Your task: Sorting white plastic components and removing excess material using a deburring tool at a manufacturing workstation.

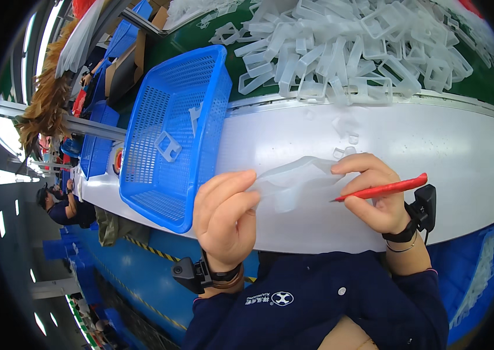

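Between my two hands hangs a translucent white plastic piece [293, 181], thin and bent, held above the white worktable. My left hand [224, 219] pinches its left end between thumb and fingers. With thumb and forefinger, my right hand [375, 195] touches or grips the right end; the exact contact is hard to see. Tucked in that same right hand is a red-handled pointed tool [393, 188], its thin dark tip aimed left, just below the piece. Small clear offcuts [345, 153] lie on the table behind the piece.
A blue perforated basket [171, 122] stands at my left with a few frosted plastic frames [168, 146] in it. A large heap of similar translucent frames [346, 52] covers the green surface [168, 44] at the back. A blue bin [486, 280] sits at the lower right.
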Tool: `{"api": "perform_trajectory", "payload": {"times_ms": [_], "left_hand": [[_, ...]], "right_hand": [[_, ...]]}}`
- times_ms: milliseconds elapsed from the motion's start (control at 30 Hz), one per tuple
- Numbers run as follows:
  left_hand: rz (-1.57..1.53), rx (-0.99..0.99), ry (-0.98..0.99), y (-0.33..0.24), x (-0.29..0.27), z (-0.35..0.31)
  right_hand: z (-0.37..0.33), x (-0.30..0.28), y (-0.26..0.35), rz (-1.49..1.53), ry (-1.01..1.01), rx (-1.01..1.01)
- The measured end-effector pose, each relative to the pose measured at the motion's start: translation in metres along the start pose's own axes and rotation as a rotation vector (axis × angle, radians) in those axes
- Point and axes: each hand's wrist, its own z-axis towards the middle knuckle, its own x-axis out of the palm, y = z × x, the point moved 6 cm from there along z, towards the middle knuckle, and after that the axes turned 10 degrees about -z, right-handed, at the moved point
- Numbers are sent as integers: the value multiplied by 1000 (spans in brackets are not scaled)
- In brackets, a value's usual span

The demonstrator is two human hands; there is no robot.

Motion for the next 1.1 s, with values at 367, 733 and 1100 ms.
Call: {"api": "perform_trajectory", "payload": {"times_ms": [367,733,1100], "left_hand": [[347,-164,-275,41,-73,12],[973,-398,-107,74,-78,13],[385,-266,174,188,115,26]], "right_hand": [[-7,-4,-18,386,-117,239],[-13,-8,-29,396,-225,339],[-8,-14,-31,198,-373,195]]}}
